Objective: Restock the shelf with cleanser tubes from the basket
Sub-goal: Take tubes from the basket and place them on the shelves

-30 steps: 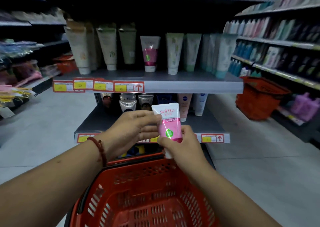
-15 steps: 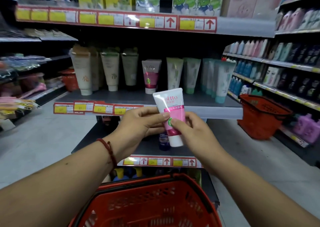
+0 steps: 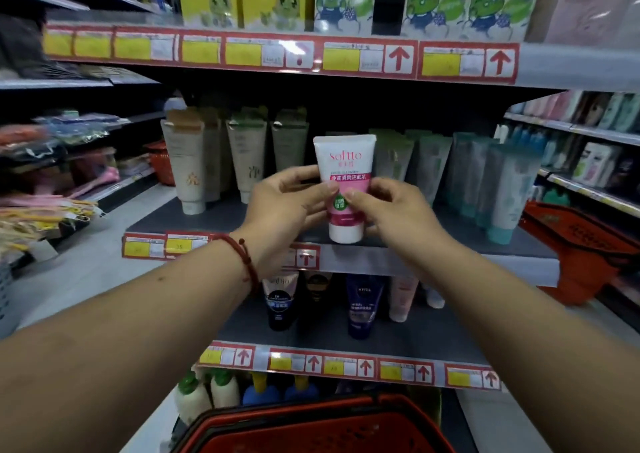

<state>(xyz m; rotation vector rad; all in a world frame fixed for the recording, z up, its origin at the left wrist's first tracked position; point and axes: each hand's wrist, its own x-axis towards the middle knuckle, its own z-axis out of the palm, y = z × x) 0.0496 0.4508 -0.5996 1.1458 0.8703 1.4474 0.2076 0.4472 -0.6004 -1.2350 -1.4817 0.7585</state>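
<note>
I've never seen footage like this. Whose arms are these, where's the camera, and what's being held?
No machine here: these are a person's bare arms, filmed by one wide camera worn on their head, looking forward and down. The left hand and right hand both pinch a pink-and-white cleanser tube, upright with its cap down, at the front of the middle shelf, where other tubes stand. Whether it touches the shelf yet is unclear. The red basket shows at the bottom edge.

Shelf (image 3: pixel 221 222) front lies bare; tube rows (image 3: pixel 246 161) crowd its back
</note>
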